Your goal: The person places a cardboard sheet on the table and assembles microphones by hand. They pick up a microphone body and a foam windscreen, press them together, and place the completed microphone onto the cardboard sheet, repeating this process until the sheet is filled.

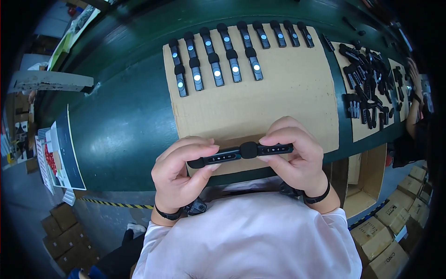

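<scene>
My left hand (180, 169) is closed, pinching a small black clip-on microphone (224, 156) with a round foam cap at its left end. A second microphone (275, 149) is pinched between thumb and fingers of my right hand (299, 151), its foam cap (249, 149) facing left. The two lie end to end in front of my chest, the right one's cap against the left one's body, with small marks along their upturned sides. Beyond them on a cardboard sheet (260, 107) lie two rows of similar foam-capped microphones (216, 69), each with a pale round spot.
Right of the sheet, a heap of black microphone parts (369, 83) covers more cardboard on the green table (125, 135). Another person's hand (414, 76) is at the far right. A grey metal bar (53, 82) juts in from the left. Cartons (369, 237) stand on the floor.
</scene>
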Available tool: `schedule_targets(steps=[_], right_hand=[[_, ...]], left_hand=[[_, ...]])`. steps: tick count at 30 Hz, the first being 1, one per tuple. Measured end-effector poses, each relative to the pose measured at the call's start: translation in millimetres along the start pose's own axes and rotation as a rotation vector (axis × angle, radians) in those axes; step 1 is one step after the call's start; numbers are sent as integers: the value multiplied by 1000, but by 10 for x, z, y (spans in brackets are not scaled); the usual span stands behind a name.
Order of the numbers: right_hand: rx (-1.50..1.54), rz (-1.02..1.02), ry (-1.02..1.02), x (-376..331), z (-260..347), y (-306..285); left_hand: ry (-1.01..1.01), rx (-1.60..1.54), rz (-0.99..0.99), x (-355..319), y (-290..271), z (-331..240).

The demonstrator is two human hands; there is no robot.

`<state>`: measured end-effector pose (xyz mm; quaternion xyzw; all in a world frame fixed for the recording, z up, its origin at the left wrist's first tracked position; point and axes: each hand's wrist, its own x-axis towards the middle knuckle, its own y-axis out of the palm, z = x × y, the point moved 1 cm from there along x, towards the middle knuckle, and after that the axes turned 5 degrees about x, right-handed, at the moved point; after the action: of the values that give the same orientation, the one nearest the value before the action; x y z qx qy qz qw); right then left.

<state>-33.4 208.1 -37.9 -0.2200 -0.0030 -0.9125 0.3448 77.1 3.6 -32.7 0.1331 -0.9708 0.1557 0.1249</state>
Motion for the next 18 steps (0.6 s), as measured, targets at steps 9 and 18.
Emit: schedule_targets(steps=[9,18], right_hand=[[72,-88,-13,17,-7,-36],[297,-167,62,-6,31,-106]], left_hand=[[24,54,-45,118,102,-63],[136,197,28,216,111,-6]])
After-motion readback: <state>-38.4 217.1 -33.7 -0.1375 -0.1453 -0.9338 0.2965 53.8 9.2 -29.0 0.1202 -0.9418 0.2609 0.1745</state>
